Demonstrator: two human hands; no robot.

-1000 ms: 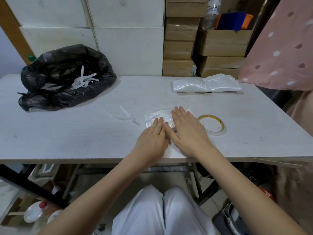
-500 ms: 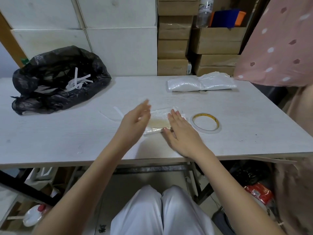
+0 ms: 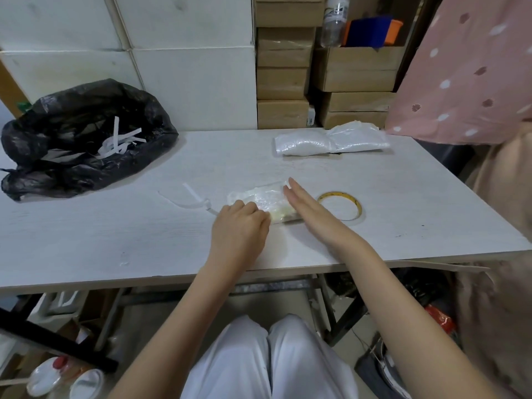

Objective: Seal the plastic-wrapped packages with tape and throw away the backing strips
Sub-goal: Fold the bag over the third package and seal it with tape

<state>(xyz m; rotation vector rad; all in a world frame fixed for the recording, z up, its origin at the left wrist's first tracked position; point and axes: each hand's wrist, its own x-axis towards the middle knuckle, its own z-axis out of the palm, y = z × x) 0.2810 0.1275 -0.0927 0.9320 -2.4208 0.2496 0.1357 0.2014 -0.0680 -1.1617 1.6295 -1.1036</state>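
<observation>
A black trash bag (image 3: 86, 136) at the tabletop's (image 3: 115, 240) far left holds white backing strips (image 3: 116, 144). Mid-tabletop, the left hand (image 3: 239, 226), fingers curled, grips the plastic-wrapped package (image 3: 264, 201); the right hand (image 3: 313, 214) rests flat against it, fingers straight.

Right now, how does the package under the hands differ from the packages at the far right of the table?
The near package lies between both hands, the left hand gripping its near end and the right hand flat along its side; the far packages lie untouched. The near package is a single one showing yellowish contents; the far packages look all white. Both are wrapped in clear plastic and rest on the table.
</observation>
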